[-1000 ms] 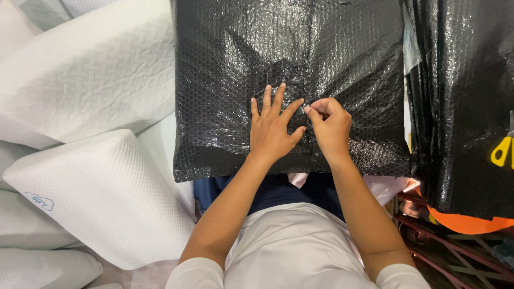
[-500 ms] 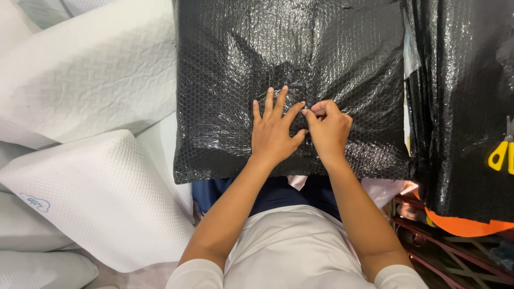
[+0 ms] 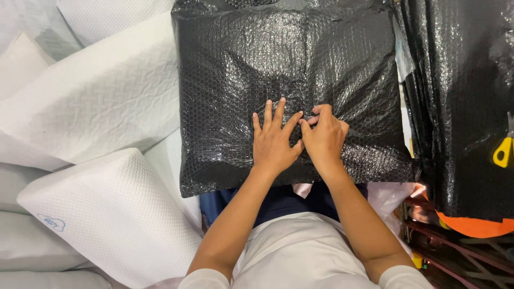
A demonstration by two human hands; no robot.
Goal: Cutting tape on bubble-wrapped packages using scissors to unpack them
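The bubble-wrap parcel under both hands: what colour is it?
Glossy black bubble-wrap parcel, seen in the head view.

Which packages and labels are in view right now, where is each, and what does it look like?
Black bubble-wrap package: centre, on the lap, rectangular, glossy; left hand flat on it, right hand pinching its surface.
Second black wrapped package: right edge, with an orange patch below.
Small blue label: on the white pillow, lower left.

I see my left hand (image 3: 274, 140) pressed flat near the front edge of the black bubble-wrapped parcel (image 3: 289, 85), my right hand (image 3: 324, 138) curled beside it, thumbs touching. White pillows (image 3: 107, 214) lie left.
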